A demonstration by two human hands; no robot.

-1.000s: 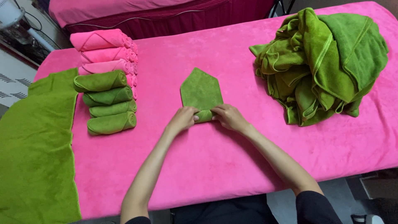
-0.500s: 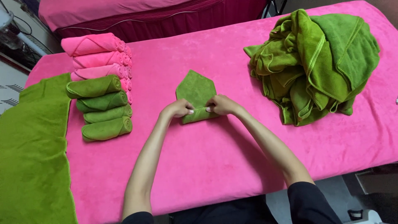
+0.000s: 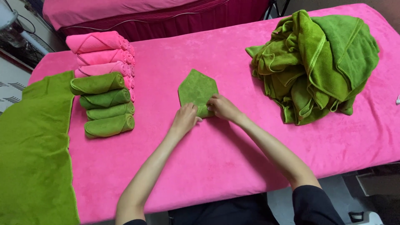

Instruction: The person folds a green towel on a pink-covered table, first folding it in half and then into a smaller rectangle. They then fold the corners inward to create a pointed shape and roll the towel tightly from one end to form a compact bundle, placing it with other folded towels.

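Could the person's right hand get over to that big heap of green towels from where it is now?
Probably yes. The right hand rests on the folded green towel, and only bare pink table cover lies between it and the heap of green towels; nothing blocks the way.

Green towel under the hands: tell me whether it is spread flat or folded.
Folded. The green towel forms a pointed shape, and the left hand and right hand grip its rolled near end.

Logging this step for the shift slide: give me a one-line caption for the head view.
Both hands, left hand and right hand, roll a folded green towel on the pink table.
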